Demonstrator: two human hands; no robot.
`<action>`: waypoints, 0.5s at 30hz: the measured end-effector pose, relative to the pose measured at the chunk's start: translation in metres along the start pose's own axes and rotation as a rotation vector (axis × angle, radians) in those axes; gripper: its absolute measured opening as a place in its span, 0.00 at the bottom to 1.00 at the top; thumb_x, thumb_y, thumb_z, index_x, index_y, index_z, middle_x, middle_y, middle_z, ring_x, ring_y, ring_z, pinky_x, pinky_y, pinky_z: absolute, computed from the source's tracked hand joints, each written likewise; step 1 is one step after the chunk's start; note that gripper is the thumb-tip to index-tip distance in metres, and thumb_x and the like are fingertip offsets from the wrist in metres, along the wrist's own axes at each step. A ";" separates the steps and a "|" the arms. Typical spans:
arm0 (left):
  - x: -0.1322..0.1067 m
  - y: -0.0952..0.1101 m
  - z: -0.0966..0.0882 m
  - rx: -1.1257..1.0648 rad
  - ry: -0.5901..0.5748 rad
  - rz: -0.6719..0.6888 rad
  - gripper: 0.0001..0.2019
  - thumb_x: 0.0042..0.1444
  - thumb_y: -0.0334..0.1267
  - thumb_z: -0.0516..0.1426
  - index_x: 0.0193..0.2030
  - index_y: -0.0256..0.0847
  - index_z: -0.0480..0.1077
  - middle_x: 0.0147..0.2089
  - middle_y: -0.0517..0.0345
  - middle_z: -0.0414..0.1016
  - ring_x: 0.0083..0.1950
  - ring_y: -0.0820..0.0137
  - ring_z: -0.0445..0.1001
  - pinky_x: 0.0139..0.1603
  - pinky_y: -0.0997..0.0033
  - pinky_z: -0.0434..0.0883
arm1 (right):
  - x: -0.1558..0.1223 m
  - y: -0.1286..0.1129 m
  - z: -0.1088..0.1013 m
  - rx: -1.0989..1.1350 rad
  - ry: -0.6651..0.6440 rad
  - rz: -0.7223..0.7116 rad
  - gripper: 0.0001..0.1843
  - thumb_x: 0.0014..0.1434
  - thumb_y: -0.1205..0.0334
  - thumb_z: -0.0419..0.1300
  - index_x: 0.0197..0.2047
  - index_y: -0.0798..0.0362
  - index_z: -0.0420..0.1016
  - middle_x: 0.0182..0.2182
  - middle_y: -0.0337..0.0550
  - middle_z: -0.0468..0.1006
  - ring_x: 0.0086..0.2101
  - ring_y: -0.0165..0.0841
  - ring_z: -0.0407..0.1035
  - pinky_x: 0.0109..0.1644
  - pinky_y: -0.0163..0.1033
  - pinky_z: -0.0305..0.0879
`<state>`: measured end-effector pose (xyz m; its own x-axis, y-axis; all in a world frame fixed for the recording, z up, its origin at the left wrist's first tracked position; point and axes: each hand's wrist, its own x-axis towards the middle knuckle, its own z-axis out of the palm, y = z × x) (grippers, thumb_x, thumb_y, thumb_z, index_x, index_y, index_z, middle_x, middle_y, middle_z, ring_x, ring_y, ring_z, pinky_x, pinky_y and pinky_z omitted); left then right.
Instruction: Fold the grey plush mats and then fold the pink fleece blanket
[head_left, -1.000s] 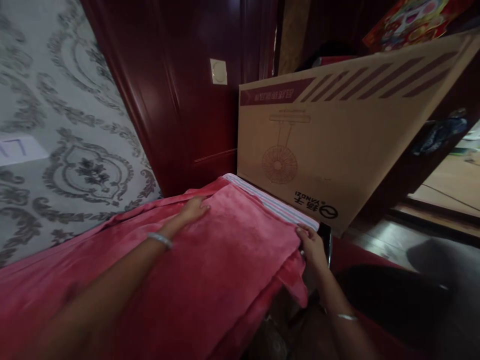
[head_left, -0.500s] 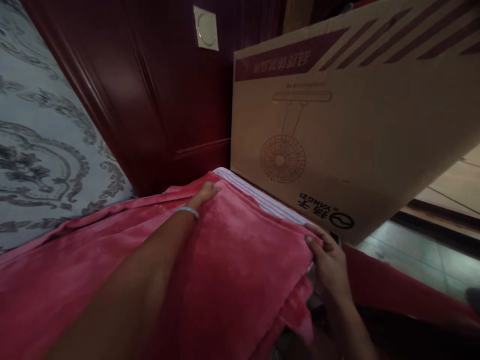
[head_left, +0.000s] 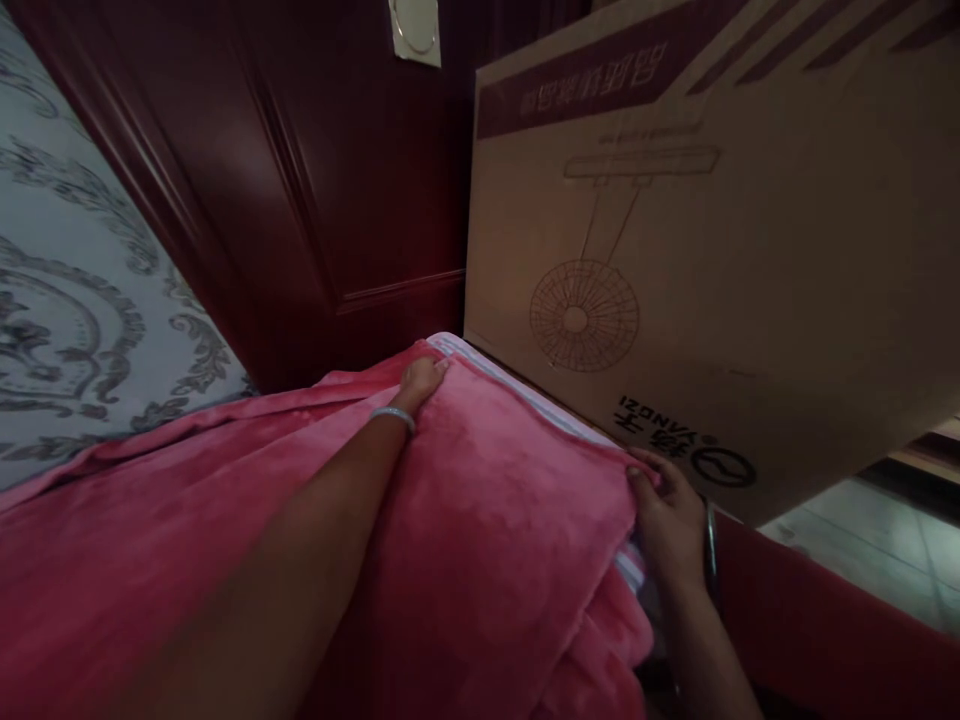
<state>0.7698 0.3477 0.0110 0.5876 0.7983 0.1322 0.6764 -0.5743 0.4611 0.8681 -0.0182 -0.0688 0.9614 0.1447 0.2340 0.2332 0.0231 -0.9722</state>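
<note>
A pink plush blanket (head_left: 517, 500) spreads over the lower part of the view. My left hand (head_left: 424, 378), with a bracelet on its wrist, is closed on the blanket's far edge near its far corner. At the near right corner of that same edge, my right hand (head_left: 667, 515) pinches the blanket between thumb and fingers. A striped white and blue cloth (head_left: 525, 385) shows as a thin strip beyond the blanket's edge. A bit more of the stripes peeks out below my right hand.
A big cardboard box (head_left: 787, 300) printed with a fan drawing stands just beyond the cloth. Behind is a dark red panelled door (head_left: 360, 180), with patterned wallpaper (head_left: 82, 290) on the left. Floor tiles (head_left: 862, 530) and a red surface (head_left: 817, 600) lie at right.
My view has shifted closer to the box. Both hands keep their hold on the blanket; my right hand has moved slightly right, and more striped cloth shows below it.
</note>
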 end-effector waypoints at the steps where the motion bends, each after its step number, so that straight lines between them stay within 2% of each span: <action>1: 0.000 -0.003 0.004 0.007 0.000 -0.018 0.19 0.66 0.49 0.51 0.46 0.38 0.77 0.48 0.41 0.80 0.52 0.57 0.76 0.53 0.63 0.69 | -0.002 0.001 -0.001 -0.021 0.003 -0.017 0.22 0.47 0.47 0.64 0.42 0.51 0.80 0.38 0.46 0.81 0.37 0.39 0.72 0.41 0.42 0.67; 4: 0.006 -0.007 0.005 0.022 -0.027 -0.026 0.22 0.67 0.52 0.49 0.45 0.38 0.77 0.46 0.44 0.80 0.50 0.57 0.77 0.50 0.64 0.70 | -0.005 -0.001 -0.003 -0.019 0.028 0.001 0.24 0.48 0.45 0.64 0.44 0.51 0.80 0.38 0.46 0.82 0.36 0.39 0.72 0.39 0.42 0.66; 7: 0.011 -0.001 0.001 0.038 -0.068 0.002 0.21 0.63 0.54 0.54 0.40 0.38 0.77 0.41 0.47 0.80 0.45 0.58 0.77 0.46 0.66 0.70 | -0.003 -0.001 -0.003 -0.030 0.025 0.028 0.26 0.49 0.44 0.63 0.47 0.51 0.80 0.39 0.46 0.81 0.36 0.40 0.72 0.39 0.42 0.66; 9: 0.010 0.005 0.001 0.051 -0.055 0.021 0.17 0.62 0.51 0.57 0.40 0.38 0.77 0.43 0.46 0.80 0.46 0.58 0.77 0.48 0.66 0.69 | -0.002 0.002 -0.004 -0.081 0.001 0.004 0.25 0.51 0.45 0.62 0.47 0.51 0.81 0.39 0.45 0.81 0.37 0.40 0.71 0.40 0.42 0.65; 12: 0.007 0.015 0.003 0.056 0.031 0.033 0.14 0.66 0.42 0.52 0.48 0.38 0.75 0.51 0.43 0.79 0.53 0.57 0.75 0.53 0.64 0.67 | -0.001 0.004 -0.005 -0.123 0.008 -0.037 0.22 0.52 0.48 0.62 0.46 0.51 0.81 0.40 0.45 0.81 0.38 0.41 0.72 0.43 0.44 0.66; 15: 0.011 0.025 0.004 0.034 0.173 0.065 0.17 0.69 0.43 0.47 0.54 0.40 0.72 0.53 0.42 0.78 0.55 0.56 0.74 0.55 0.61 0.66 | -0.004 0.003 -0.005 -0.062 0.098 -0.081 0.20 0.54 0.50 0.61 0.46 0.51 0.80 0.44 0.48 0.80 0.44 0.42 0.73 0.50 0.47 0.67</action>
<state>0.7947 0.3413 0.0208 0.5472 0.7772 0.3108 0.6560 -0.6288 0.4175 0.8659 -0.0232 -0.0721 0.9479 0.0474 0.3151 0.3167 -0.0309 -0.9480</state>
